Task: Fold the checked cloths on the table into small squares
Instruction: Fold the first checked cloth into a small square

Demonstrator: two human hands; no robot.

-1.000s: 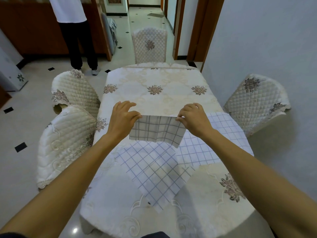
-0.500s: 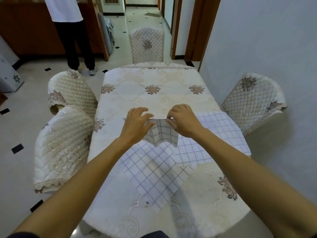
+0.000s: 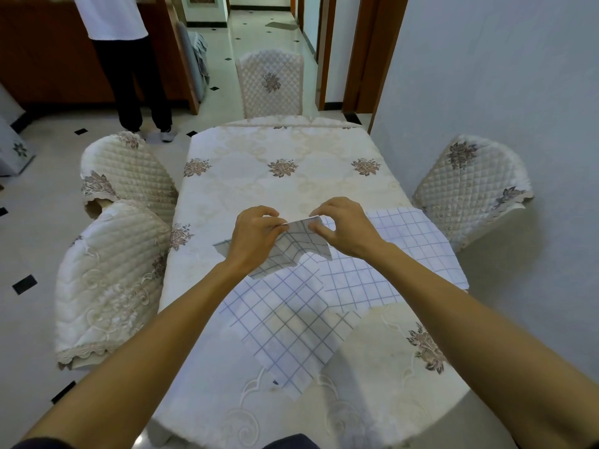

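Observation:
A small white cloth with grey checks point(image 3: 299, 243) hangs folded in the air above the table, its top edge held between both hands. My left hand point(image 3: 256, 236) pinches the left end of that edge and my right hand point(image 3: 345, 226) pinches the right end; the two hands are close together. Under them two more checked cloths lie flat: one turned like a diamond point(image 3: 291, 325) in the middle, another point(image 3: 411, 251) to its right by the table edge.
The table wears a cream floral tablecloth point(image 3: 282, 189). Quilted chairs stand at the left point(image 3: 110, 270), the far end point(image 3: 270, 82) and the right point(image 3: 470, 186). A grey wall runs along the right. A person point(image 3: 129, 59) stands at the back left.
My hands have come closer together, bringing the two ends of the held cloth toward each other, so the hanging cloth is narrower and sags in the middle.

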